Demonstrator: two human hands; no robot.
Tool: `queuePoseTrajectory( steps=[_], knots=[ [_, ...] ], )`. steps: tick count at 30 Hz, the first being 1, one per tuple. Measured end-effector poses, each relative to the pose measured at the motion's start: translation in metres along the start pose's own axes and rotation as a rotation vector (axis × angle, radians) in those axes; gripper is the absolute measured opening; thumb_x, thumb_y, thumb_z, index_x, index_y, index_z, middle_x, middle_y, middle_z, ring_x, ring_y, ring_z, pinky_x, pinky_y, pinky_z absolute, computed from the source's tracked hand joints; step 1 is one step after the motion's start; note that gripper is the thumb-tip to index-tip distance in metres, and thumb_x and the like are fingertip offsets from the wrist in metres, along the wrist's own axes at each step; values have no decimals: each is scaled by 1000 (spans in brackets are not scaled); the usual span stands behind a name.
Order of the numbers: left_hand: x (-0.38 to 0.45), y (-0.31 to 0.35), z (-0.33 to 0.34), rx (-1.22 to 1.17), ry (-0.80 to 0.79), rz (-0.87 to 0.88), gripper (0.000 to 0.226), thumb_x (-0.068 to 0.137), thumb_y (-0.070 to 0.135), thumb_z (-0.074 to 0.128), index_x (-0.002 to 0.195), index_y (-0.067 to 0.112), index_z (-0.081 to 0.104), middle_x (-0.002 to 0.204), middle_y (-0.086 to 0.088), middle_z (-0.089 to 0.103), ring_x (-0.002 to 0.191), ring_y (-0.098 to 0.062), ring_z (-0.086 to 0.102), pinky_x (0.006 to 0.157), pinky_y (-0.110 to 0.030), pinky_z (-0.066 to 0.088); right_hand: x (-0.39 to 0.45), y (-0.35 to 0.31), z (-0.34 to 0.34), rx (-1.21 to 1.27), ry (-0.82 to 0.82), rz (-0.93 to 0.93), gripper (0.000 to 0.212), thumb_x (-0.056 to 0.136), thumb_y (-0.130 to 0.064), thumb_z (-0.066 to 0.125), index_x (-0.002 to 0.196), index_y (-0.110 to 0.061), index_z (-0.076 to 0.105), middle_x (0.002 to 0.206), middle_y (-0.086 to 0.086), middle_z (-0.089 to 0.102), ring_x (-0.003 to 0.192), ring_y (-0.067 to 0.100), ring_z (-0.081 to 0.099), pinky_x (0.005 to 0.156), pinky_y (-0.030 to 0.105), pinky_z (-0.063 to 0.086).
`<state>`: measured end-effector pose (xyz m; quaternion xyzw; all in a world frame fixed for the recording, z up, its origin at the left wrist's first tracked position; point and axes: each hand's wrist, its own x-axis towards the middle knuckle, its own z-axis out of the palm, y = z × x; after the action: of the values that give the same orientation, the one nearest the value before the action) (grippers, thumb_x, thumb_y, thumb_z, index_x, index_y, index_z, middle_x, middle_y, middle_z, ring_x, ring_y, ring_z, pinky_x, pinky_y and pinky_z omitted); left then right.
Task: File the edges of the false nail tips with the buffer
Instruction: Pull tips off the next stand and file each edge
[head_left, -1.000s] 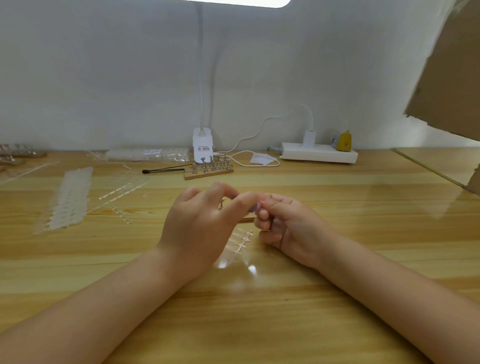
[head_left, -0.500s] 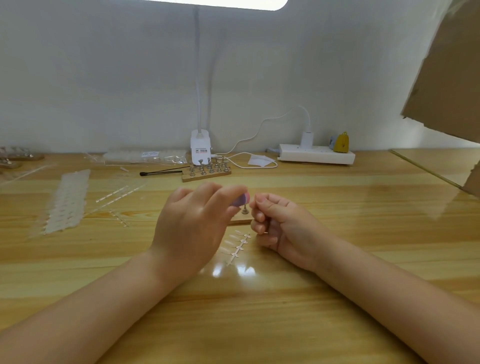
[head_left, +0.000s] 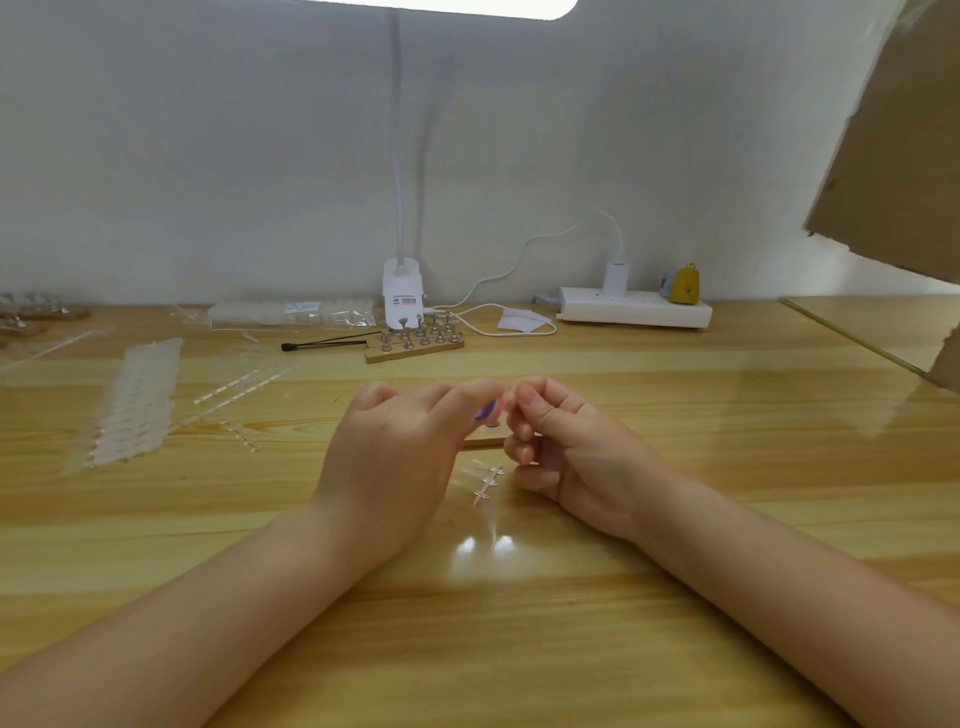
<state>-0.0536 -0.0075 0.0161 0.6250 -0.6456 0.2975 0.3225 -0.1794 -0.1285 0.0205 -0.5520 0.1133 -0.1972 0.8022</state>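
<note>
The left hand (head_left: 395, 452) pinches the purple-pink buffer (head_left: 489, 410) in its fingers, just in front of the wooden stand (head_left: 415, 343) on the table (head_left: 675, 415); the right hand (head_left: 566, 447) pinches something, probably a nail tip, against it. Short, light strokes along the edge should suit, I judge

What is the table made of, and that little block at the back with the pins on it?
The table looks like pale wood with a glossy coat: grain stripes show, and the lamp's light mirrors in it. It could be laminate. The little block looks like bare, matt wood, and its pins look like shiny grey metal.
</note>
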Motion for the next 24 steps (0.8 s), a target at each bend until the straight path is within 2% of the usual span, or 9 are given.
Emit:
queuePoseTrajectory(
  steps=[3,5,10,12,14,16,20,22,24],
  knots=[
    [-1,-3,-3,3,62,-21,44,83,6,69,116,27,48,92,9,72,73,-15,68,70,-40,49,0,1,1,-31,4,-8,12,83,-25,56,82,-13,57,63,-2,47,51,8,43,38,15,28],
    [2,0,-3,-2,107,28,37,88,10,60,119,27,49,100,9,71,80,-12,67,72,-38,47,1,2,1,-53,9,-4,11,85,-24,56,85,-13,57,62,-3,47,50,7,44,38,15,28],
    [-2,-4,2,91,-6,-20,55,77,-3,67,116,31,47,96,9,71,76,-15,67,71,-35,45,0,0,-1,-17,4,6,13,83,-24,57,85,-12,57,61,-3,48,50,7,43,39,15,28],
    [-2,-7,-1,63,40,-31,55,78,-2,70,117,29,48,98,9,71,78,-13,67,70,-36,46,0,2,0,-27,-1,-1,12,82,-25,58,83,-13,59,62,-2,48,50,7,44,39,15,29],
    [-1,-3,-1,25,91,26,48,83,0,62,121,28,48,105,6,70,82,-14,68,72,-38,46,0,2,0,-36,3,-3,11,81,-25,58,83,-14,58,61,-2,48,50,7,44,38,15,30],
    [-1,1,2,55,57,68,49,83,0,57,121,29,48,106,4,69,78,-17,68,73,-38,45,1,2,0,-25,9,3,10,81,-24,59,82,-14,57,61,-2,49,49,6,44,38,15,30],
    [-3,-6,2,97,0,-32,55,77,-5,67,118,28,53,99,3,70,76,-20,68,72,-37,45,1,0,-2,15,15,3,12,83,-24,57,82,-13,60,61,-3,49,50,6,43,38,15,29],
    [-2,-5,1,82,74,0,44,85,5,66,117,29,49,99,4,69,78,-18,68,70,-37,46,1,1,-1,9,17,0,12,81,-24,58,81,-13,62,61,-3,50,49,6,42,38,14,28],
    [0,-3,4,83,158,84,32,90,19,66,115,31,48,96,3,67,69,-15,65,68,-37,46,1,2,-1,-2,19,7,12,79,-23,60,83,-12,60,60,-3,49,49,6,42,38,14,28]
  ],
)
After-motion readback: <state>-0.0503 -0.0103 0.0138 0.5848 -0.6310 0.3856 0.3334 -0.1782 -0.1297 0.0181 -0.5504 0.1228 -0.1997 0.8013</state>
